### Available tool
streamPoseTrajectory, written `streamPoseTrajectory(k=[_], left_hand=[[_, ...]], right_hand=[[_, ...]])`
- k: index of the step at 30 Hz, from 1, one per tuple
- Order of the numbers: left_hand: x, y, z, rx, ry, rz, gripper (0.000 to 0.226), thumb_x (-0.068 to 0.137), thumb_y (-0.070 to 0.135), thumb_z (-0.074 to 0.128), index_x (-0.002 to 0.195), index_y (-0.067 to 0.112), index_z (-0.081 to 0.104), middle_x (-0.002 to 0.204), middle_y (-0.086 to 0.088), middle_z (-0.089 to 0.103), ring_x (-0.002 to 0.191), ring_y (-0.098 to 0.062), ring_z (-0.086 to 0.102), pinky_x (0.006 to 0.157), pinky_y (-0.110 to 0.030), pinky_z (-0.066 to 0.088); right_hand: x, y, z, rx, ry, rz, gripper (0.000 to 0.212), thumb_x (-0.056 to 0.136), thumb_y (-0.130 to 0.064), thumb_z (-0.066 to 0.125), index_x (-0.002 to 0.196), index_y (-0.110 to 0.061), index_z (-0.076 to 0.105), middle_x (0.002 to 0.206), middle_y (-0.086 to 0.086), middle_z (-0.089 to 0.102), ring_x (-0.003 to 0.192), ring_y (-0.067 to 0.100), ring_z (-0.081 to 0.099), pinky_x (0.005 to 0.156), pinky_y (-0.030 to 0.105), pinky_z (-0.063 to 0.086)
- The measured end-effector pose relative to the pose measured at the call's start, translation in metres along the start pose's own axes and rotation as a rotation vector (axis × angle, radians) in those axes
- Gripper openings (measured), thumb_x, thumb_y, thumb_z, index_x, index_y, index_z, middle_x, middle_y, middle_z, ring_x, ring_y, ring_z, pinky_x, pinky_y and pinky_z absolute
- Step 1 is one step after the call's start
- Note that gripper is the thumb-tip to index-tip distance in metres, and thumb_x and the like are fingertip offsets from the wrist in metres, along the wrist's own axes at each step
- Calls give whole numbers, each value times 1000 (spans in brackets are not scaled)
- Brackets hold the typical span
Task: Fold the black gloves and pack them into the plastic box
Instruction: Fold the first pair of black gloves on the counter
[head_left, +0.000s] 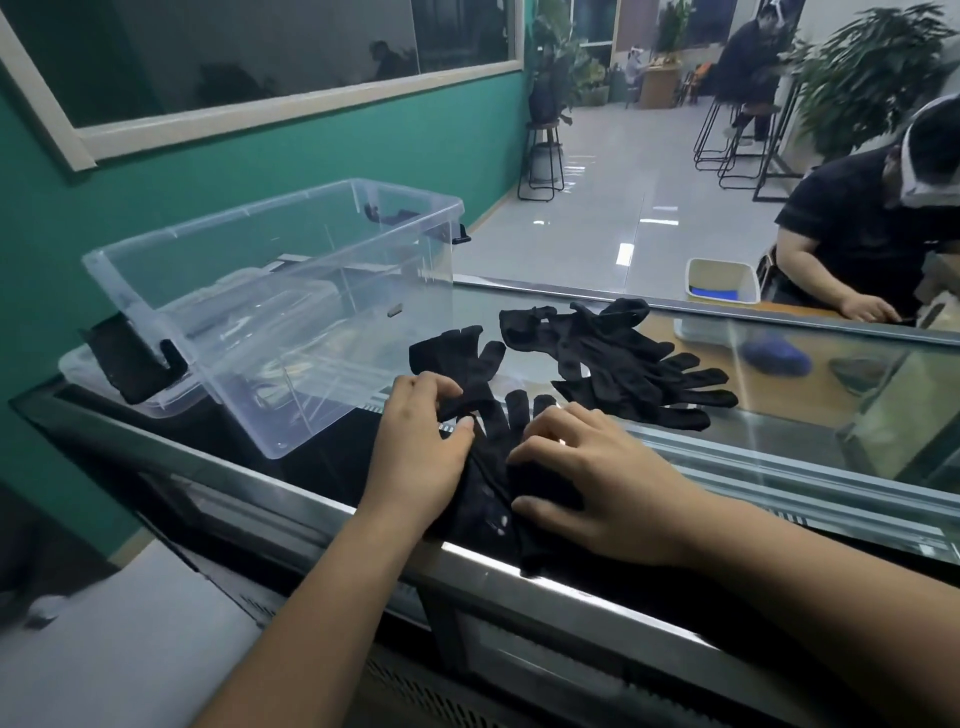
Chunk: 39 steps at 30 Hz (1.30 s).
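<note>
A black glove (491, 462) lies flat on the glass counter top (779, 415), cuff toward me, fingers pointing away. My left hand (421, 452) pinches the glove's left-side fabric between thumb and fingers. My right hand (592, 478) presses down on the glove's right side with spread fingers. Another black glove (452, 351) lies just beyond my left hand. A loose pile of black gloves (618, 358) sits farther back and right. The clear plastic box (275, 301) stands open to the left, apart from the gloves, with nothing black visible inside.
The box rests on its lid (104, 384) with black latches. A metal counter edge (519, 577) runs under my wrists. Across the counter sits another person (872, 234) beside a white bin (722, 280). Stools and plants stand farther back.
</note>
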<state>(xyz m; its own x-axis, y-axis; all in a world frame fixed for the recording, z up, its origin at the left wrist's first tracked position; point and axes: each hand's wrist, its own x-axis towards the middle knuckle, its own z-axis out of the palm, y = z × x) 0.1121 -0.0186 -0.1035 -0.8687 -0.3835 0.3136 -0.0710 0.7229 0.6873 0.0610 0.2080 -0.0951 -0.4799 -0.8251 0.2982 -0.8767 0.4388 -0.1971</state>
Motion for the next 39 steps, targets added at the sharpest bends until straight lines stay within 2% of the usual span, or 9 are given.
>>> streamPoseTrajectory(k=[4, 6, 10, 15, 22, 28, 32, 36, 39], left_hand=[[17, -13, -1, 192, 7, 84, 22, 97, 27, 75, 118, 23, 71, 122, 6, 61, 122, -21, 54, 103, -36, 49], [22, -15, -4, 271, 36, 92, 14, 98, 30, 74, 110, 23, 74, 119, 3, 64, 119, -25, 55, 102, -43, 49], [23, -14, -3, 299, 89, 105, 6, 100, 26, 71, 98, 21, 72, 110, 3, 65, 113, -26, 58, 97, -40, 44], [14, -9, -2, 151, 198, 177, 4, 102, 21, 67, 99, 18, 66, 104, 4, 63, 102, -22, 60, 92, -47, 52], [-9, 0, -11, 58, 370, 322, 4, 103, 15, 66, 102, 12, 64, 103, 0, 61, 95, -21, 60, 87, -41, 54], [-31, 8, -14, 26, 252, 462, 2, 103, 15, 69, 103, 14, 67, 104, 4, 65, 98, -19, 65, 90, -41, 57], [-45, 11, -17, -33, 90, 409, 6, 102, 28, 67, 103, 23, 70, 98, 15, 70, 93, -8, 68, 89, -35, 55], [-54, 11, -20, -31, -30, 362, 3, 100, 33, 72, 102, 31, 71, 97, 20, 72, 98, 2, 64, 89, -19, 45], [-55, 10, -20, -5, -90, 375, 5, 99, 38, 72, 102, 33, 71, 101, 20, 72, 98, 1, 64, 90, -21, 46]], right_hand=[[7, -4, 5, -2, -45, -17, 55, 102, -71, 45, 145, -38, 57, 141, -14, 51, 132, 11, 47, 114, 30, 39], [11, -6, 8, -12, -70, -24, 63, 103, -74, 40, 153, -38, 51, 149, -14, 48, 139, 10, 43, 118, 32, 37], [13, -8, 9, 7, -96, -15, 67, 103, -75, 38, 158, -37, 46, 157, -14, 44, 146, 9, 39, 122, 33, 35], [12, -8, 5, 114, -76, 8, 58, 106, -65, 47, 155, -33, 50, 156, -16, 48, 145, 3, 43, 120, 25, 37], [10, 2, 7, 23, 39, -17, 28, 106, -41, 56, 127, -30, 70, 132, -17, 65, 127, 11, 56, 104, 37, 46], [6, 11, 7, 28, 43, 43, 34, 104, -43, 52, 127, -26, 71, 130, -10, 68, 121, 18, 62, 99, 41, 52], [7, 11, 8, 43, 28, 63, 34, 105, -49, 54, 115, -22, 72, 116, -9, 66, 114, 17, 61, 96, 40, 52], [8, 12, 5, 110, 47, 54, 23, 103, -42, 57, 97, -21, 64, 101, -12, 61, 101, 13, 57, 90, 35, 50], [7, 13, 4, 170, 64, 65, 15, 97, -32, 59, 97, -18, 65, 101, -10, 64, 98, 13, 60, 86, 35, 51]])
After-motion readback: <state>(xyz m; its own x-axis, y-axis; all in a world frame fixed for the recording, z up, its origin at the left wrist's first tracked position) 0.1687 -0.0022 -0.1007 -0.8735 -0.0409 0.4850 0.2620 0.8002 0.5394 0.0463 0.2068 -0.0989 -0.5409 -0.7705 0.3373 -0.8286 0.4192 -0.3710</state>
